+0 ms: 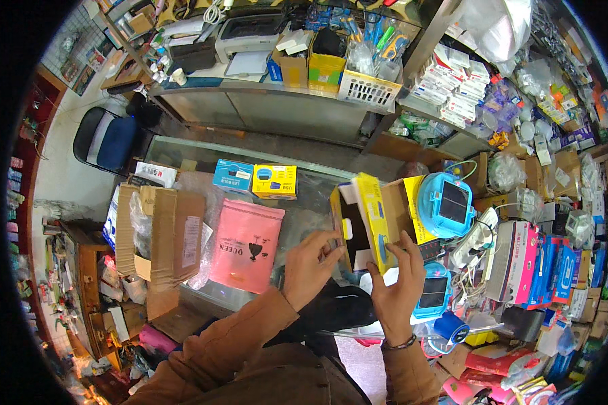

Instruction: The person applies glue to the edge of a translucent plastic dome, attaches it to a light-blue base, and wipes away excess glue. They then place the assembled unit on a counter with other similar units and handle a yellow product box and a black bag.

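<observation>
A yellow cardboard box [373, 219] stands opened in front of me, its dark inside showing and a long yellow flap raised. My left hand [311, 266] grips the box's near left edge between thumb and fingers. On the near right side of the same box, my right hand [400, 287] holds the lower end of the yellow flap, thumb on one side and fingers on the other. Just right of the box sits a light-blue lamp with a dark solar panel [450, 202]. A second light-blue solar lamp [434, 295] lies close beside my right hand.
On the glass counter [304, 162], a pink mailing bag [246, 244], an open brown carton [159, 229], a blue box [233, 176] and a small yellow box [275, 181] lie to the left. White cables [479, 246] and stacked packages [513, 263] crowd the right. A blue chair [115, 142] stands far left.
</observation>
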A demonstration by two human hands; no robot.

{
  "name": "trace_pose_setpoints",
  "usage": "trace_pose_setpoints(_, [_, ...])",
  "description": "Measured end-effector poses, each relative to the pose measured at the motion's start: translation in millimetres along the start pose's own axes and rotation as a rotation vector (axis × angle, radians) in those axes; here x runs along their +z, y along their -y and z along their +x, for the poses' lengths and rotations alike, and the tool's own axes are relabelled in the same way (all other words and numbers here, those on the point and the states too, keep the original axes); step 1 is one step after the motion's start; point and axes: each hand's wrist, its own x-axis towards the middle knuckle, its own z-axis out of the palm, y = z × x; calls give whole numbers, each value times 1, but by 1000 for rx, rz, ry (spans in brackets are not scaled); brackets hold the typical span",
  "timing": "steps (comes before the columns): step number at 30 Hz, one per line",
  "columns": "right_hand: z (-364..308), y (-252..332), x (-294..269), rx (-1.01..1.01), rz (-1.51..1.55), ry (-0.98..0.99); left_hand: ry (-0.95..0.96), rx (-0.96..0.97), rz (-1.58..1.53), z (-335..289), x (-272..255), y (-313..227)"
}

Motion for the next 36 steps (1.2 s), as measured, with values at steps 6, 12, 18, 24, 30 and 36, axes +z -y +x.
trace_pose_setpoints(6, [-13, 4, -11, 78, 177, 32, -5, 99, 27, 15, -1, -7])
trace_pose_setpoints(12, [-26, 15, -4, 67, 99, -35, 228, 281, 371, 73, -13, -7])
trace_pose_setpoints(18, [-24, 14, 12, 153, 134, -81, 312, 295, 403, 76, -7, -10])
trace_pose_setpoints(24, [-20, -7, -2, 233, 276, -192, 431, -58, 3, 43, -9, -12])
trace_pose_setpoints(30, [-22, 2, -23, 605, 840, -71, 446, -140, -205, 26, 0, -1])
trace_pose_setpoints(36, [-19, 3, -23, 760, 1089, -97, 417, -126, -238, 21, 5, 1])
